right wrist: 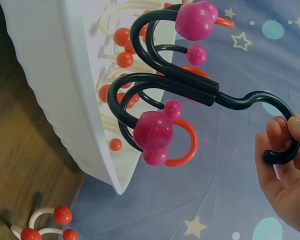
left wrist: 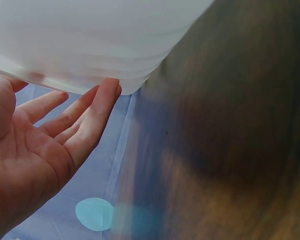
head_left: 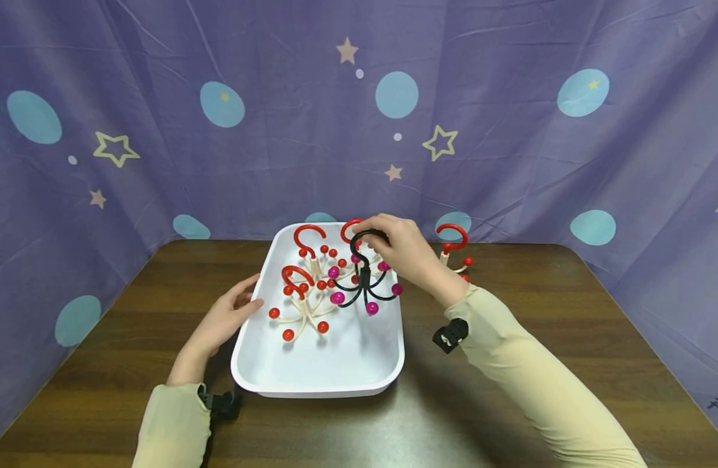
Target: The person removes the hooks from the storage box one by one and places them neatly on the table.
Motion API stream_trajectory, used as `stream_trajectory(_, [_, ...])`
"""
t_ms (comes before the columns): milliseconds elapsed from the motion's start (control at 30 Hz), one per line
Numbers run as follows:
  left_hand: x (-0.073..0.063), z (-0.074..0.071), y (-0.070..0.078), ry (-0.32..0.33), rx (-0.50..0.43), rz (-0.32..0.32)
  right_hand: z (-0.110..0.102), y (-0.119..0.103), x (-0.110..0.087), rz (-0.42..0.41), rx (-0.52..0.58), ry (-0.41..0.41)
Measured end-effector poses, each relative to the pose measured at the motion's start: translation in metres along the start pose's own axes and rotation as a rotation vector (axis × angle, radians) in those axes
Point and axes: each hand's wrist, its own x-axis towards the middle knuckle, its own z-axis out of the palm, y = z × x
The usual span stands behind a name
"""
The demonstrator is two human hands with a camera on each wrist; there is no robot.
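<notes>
Black hanger (head_left: 365,278): one, with six pink balls (head_left: 372,308) at the ends of its curved arms, same count in the head view and in the right wrist view.
White tray (head_left: 330,364): one, on the brown table (head_left: 90,390).
Red-hooked hangers: four in total, with cream arms and red balls; exact number of red balls not possible to give, because of overlapping.
Inside the tray: three of these four, namely a front hanger (head_left: 305,311), a second hanger (head_left: 315,268) just behind it, and a far hanger (head_left: 344,231) partly covered by the right hand (head_left: 402,246).
Outside the tray: a fourth hanger (head_left: 445,258), on the table to the right, partly hidden behind the right wrist.
Hands: two, one on each side of the tray.
Right hand: narrow, with the black hook pinched between thumb and fingers, near its curved end.
Black hanger and right hand: below the fingers and a little to the left in the head view, upright, hook at the top, over the right half of the tray; touching the neighbours or not, cannot tell.
Left hand (head_left: 221,318): at the left rim, thumb over the edge, fingers against the outer wall, holding the tray side.
</notes>
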Motion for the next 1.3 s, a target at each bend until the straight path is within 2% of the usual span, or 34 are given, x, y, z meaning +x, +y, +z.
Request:
stream_trajectory(400, [0.0, 0.0, 0.0, -0.002, -0.002, -0.007, -0.023, 0.005, -0.011, -0.002, -0.008, 0.057])
stream_trajectory(567, [0.001, 0.0, -0.001, -0.002, -0.003, -0.016, -0.032, 0.01, -0.019, 0.025, -0.019, 0.074])
stream_trajectory(800, [0.0, -0.001, -0.001, -0.002, -0.021, 0.014, -0.044, 0.016, -0.03, 0.065, -0.055, 0.093])
stream_trajectory(1300, [0.001, 0.0, -0.002, -0.001, 0.004, -0.002, -0.061, 0.038, -0.054, 0.111, -0.117, 0.111])
